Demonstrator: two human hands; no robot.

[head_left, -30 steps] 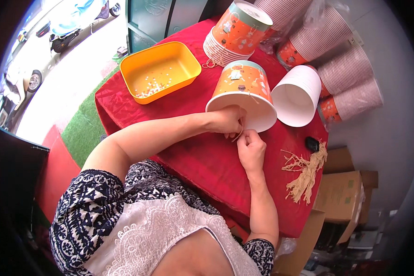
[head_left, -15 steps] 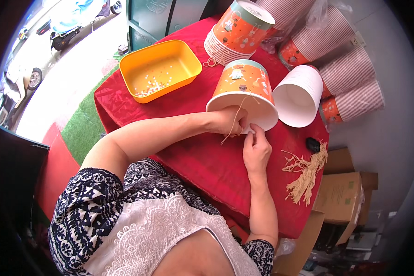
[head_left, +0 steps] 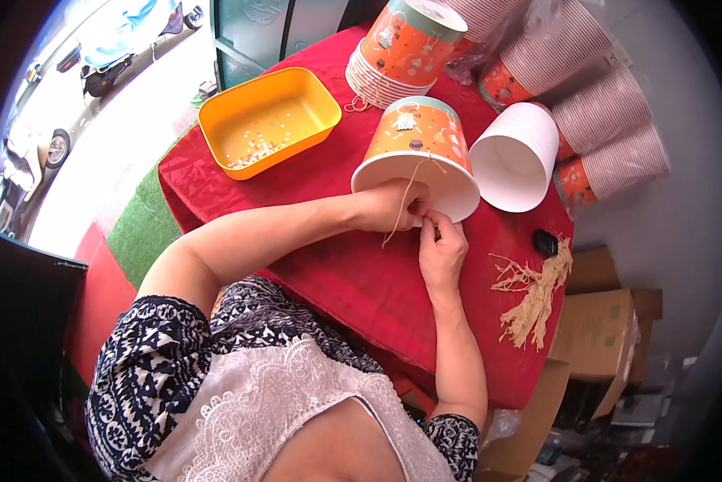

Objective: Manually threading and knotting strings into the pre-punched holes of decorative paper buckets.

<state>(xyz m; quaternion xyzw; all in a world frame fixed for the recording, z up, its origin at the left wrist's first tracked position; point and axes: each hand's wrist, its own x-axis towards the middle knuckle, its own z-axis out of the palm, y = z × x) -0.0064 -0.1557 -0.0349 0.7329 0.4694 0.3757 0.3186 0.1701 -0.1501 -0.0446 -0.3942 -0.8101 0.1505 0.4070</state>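
Observation:
An orange paper bucket [head_left: 417,136] with a pale green band lies tilted on the table, its white mouth toward me. My left hand [head_left: 389,205] reaches into that mouth, fingers curled at the near rim. Right beside it, my right hand [head_left: 443,253] pinches thumb and forefinger together at the same rim. Whatever sits between those fingertips is too small to make out. A thin beige string [head_left: 403,205] comes from the bucket's upper rim and hangs down across my left hand.
A yellow tub [head_left: 269,104] with small pale bits stands on the red tablecloth [head_left: 297,269]. Stacked buckets [head_left: 409,48] rise behind, and a white bucket stack [head_left: 515,161] lies to the right. A bundle of beige strings [head_left: 536,301] touches a black object [head_left: 545,242]. Cardboard boxes [head_left: 590,333] stand off the table's right.
The whole view has shifted slightly. My right fingertips have closed up and now sit nearer my left fingers at the bucket's rim. The string still hangs over my left hand.

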